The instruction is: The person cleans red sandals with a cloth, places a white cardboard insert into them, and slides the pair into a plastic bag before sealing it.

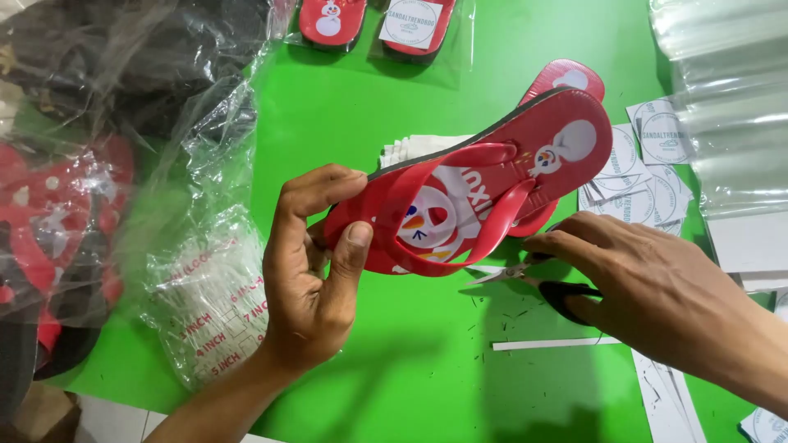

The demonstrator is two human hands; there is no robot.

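Gripping the red flip-flop [484,176] heel in the left hand [308,271] — fingers clamped. Closing the right hand [657,291] on the scissors [533,279] — best keeping blades off the strap [460,205].

Bright green flat tabletop [386,361]: carries round white paper stickers [648,176], clear plastic bag of white tag pins [209,303], thin white paper strip [546,344], black-handled scissors [533,277].

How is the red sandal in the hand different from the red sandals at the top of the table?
The held sandal is bare, while the top sandals sit inside a clear plastic bag. The held sandal is lifted and tilted in the left hand, with a second sandal behind it; the top sandals lie flat on the green table. The held sandal shows whole; the top sandals are cut off by the picture's edge. Both are red with a white cartoon figure.
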